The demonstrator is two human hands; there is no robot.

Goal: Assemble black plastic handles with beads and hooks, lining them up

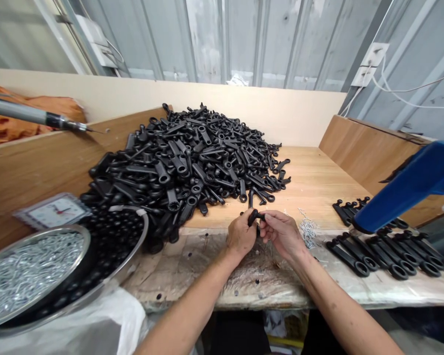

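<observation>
- 2 hands, both bare: left hand (241, 235) near 6 o'clock just below centre, right hand (283, 234) beside it toward 5 o'clock.
- Left forearm (196, 301): bare from the wrist to the frame edge at 7 o'clock, lean.
- Right forearm (336, 301): bare from the wrist to the frame edge at 5 o'clock.
- Right hand's back: knuckles and tendon lines show.
- Fingernails: too small to tell.

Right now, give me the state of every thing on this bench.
Left hand: pinching small black plastic lever.
Right hand: pinching the same lever.
Heap of black plastic levers: piled loose.
Row of black levers: laid side by side.
Silver screws: scattered loose.
Round metal pan: full of screws.
Blue power tool: above the bench, untouched.
</observation>
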